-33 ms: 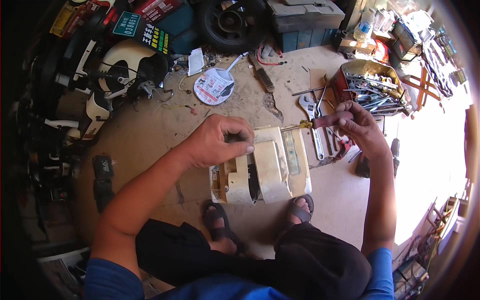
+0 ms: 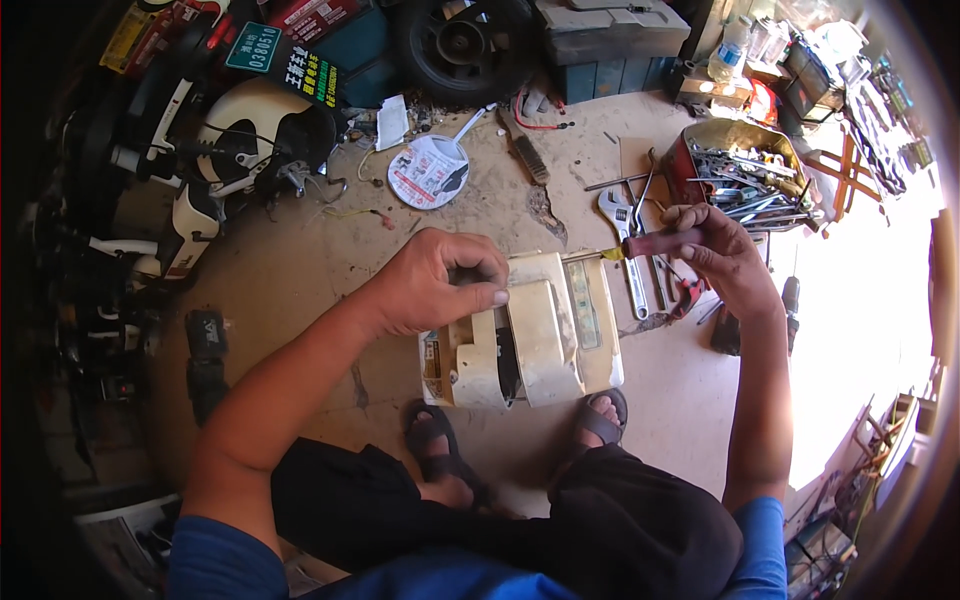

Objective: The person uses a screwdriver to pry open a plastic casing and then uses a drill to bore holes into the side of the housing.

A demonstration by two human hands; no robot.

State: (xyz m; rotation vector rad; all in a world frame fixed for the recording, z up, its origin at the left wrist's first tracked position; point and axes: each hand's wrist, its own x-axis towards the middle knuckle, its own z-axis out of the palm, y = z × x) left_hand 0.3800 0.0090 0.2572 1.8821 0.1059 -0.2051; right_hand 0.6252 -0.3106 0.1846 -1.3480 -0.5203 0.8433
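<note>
Nothing has shifted: the left hand point(image 2: 435, 285) still presses closed on the casing point(image 2: 530, 330), the right hand point(image 2: 725, 255) still fists the screwdriver point(image 2: 640, 245) beside it.

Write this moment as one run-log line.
left hand: steadies cream plastic casing | right hand: holds red-handled screwdriver, tip at casing | site: concrete floor

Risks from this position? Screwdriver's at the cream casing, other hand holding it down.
1. The screwdriver tip meets the cream casing edge close to the left hand; a slip could drive it toward those fingers.
2. The casing rests on the floor just in front of sandalled feet; if it shifts or tips, toes are exposed.
3. Loose wrenches lie right under the right hand, so anything dropped could get lost among them.
</note>
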